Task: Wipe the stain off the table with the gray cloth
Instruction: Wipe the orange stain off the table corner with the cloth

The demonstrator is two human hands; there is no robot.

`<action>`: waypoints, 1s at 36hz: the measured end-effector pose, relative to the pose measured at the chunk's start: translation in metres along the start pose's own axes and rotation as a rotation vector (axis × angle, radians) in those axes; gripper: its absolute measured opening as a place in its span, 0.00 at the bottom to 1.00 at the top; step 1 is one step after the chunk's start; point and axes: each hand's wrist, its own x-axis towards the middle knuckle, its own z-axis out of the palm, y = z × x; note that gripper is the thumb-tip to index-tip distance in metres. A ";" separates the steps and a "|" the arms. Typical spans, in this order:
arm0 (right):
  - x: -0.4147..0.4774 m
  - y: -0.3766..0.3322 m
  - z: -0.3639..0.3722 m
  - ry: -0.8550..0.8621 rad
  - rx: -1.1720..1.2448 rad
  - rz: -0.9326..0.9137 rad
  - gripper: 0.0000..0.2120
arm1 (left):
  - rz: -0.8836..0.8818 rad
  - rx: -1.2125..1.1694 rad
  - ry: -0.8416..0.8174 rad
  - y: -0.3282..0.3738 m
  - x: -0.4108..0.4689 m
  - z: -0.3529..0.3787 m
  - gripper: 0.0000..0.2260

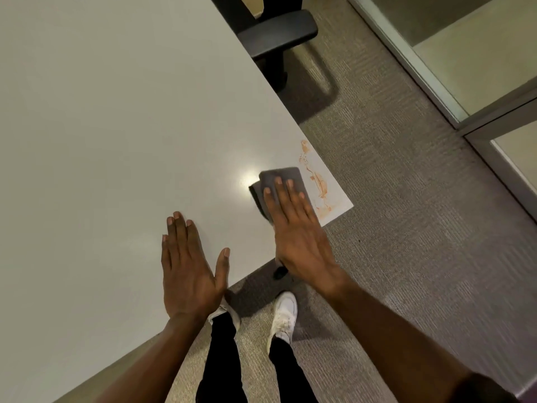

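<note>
An orange-brown stain (318,181) runs in smears along the right edge of the white table (122,126), down to its near corner. The folded gray cloth (283,176) lies flat on the table just left of the stain. My right hand (296,231) presses flat on the cloth with fingers spread, covering its near half. My left hand (189,266) rests flat on the bare table near the front edge, fingers apart, holding nothing.
A black office chair (276,33) stands at the table's right side, farther back. Gray carpet (421,228) covers the floor to the right. A glass partition with a metal frame (479,117) runs along the far right. My legs and white shoes (283,315) show below the table edge.
</note>
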 end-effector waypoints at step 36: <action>-0.005 -0.031 -0.004 0.035 0.043 0.110 0.47 | 0.002 -0.005 -0.003 -0.001 0.000 0.002 0.41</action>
